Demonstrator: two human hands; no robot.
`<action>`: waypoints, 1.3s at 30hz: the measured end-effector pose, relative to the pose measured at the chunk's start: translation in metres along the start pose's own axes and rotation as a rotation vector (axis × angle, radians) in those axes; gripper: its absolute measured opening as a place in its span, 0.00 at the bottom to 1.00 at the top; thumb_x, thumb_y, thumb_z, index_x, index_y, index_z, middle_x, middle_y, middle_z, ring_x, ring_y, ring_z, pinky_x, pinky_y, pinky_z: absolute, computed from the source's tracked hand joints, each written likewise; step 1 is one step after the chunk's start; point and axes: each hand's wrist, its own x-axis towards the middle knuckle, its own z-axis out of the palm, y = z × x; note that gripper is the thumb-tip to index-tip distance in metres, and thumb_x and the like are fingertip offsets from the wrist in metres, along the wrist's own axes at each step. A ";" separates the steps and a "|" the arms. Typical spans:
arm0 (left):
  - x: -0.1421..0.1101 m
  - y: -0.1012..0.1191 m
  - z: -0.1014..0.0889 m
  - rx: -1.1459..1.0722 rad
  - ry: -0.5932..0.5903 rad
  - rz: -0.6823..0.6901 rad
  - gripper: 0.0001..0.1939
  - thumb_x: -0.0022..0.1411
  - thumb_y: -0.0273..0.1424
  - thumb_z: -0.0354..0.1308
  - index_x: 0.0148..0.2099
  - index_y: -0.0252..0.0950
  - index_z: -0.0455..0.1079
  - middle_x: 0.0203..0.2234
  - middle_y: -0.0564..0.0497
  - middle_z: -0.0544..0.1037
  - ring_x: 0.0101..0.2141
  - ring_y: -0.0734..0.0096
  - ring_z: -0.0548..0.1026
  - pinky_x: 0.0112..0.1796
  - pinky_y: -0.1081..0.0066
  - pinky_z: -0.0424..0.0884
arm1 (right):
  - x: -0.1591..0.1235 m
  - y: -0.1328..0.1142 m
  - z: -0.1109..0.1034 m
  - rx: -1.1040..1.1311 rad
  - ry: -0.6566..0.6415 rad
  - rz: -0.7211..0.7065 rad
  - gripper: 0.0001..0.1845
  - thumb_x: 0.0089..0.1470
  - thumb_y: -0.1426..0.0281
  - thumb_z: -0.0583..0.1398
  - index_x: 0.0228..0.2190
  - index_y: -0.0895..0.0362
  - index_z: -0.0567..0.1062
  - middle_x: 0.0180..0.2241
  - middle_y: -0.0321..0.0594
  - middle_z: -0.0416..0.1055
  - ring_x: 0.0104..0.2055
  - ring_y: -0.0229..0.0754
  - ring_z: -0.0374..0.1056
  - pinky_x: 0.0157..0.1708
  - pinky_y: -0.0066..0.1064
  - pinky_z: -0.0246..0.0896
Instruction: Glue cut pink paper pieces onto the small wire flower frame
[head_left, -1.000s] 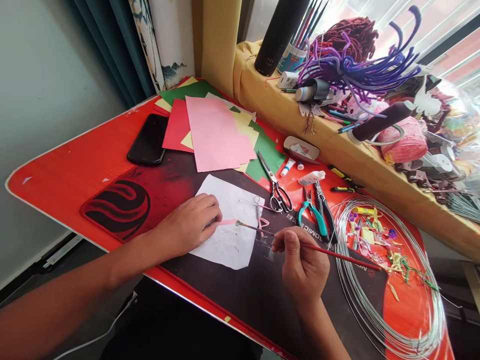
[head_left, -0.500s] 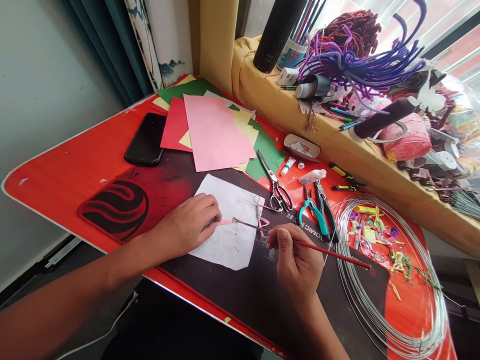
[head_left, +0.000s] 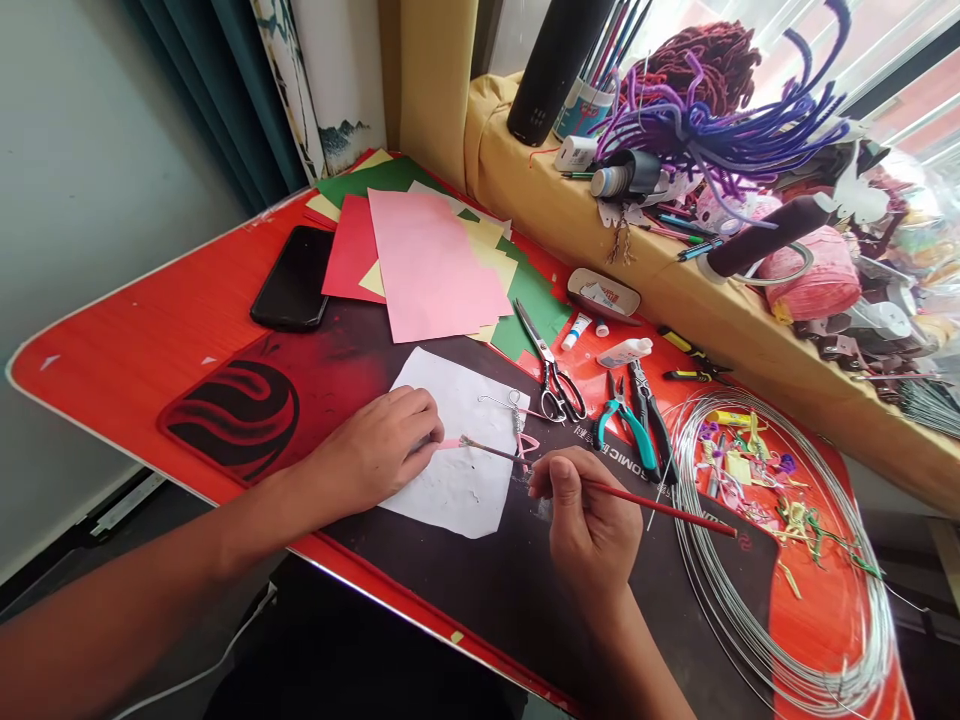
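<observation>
Left hand (head_left: 386, 445) grip closed on strip (head_left: 449, 443) over paper (head_left: 450, 500), toward tabletop's (head_left: 135, 300) near edge; right hand (head_left: 592, 510) grip clamped on brush (head_left: 660, 506); judged risk: dragging bristles could skew or crease the strip's free end.

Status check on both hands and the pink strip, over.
Left hand holding pink strip. Right hand gripping brush, bristles at strip. Twisted wire close by.

A home craft corner. The red counter (head_left: 142, 310) carries paper (head_left: 439, 265), scissors (head_left: 551, 370) and pliers (head_left: 626, 430), beside a curtain (head_left: 191, 100).
</observation>
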 end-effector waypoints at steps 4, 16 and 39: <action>0.000 0.000 0.000 -0.002 0.005 0.006 0.07 0.74 0.27 0.54 0.41 0.38 0.72 0.41 0.46 0.75 0.42 0.58 0.74 0.46 0.59 0.71 | -0.003 0.003 -0.006 0.003 0.089 0.035 0.19 0.75 0.68 0.57 0.31 0.54 0.78 0.25 0.35 0.74 0.26 0.39 0.70 0.28 0.32 0.66; 0.000 0.000 0.000 -0.018 0.005 0.000 0.07 0.74 0.27 0.55 0.41 0.38 0.73 0.40 0.47 0.75 0.43 0.58 0.74 0.46 0.58 0.71 | -0.005 0.002 -0.003 0.016 0.075 0.049 0.19 0.75 0.66 0.57 0.30 0.54 0.78 0.25 0.36 0.74 0.25 0.39 0.70 0.28 0.32 0.66; -0.002 -0.003 0.002 -0.030 0.023 0.031 0.08 0.75 0.26 0.54 0.42 0.37 0.73 0.41 0.47 0.74 0.43 0.59 0.74 0.47 0.59 0.70 | -0.008 0.007 -0.004 0.047 0.142 0.023 0.16 0.76 0.70 0.57 0.34 0.54 0.79 0.26 0.33 0.74 0.26 0.37 0.70 0.28 0.29 0.66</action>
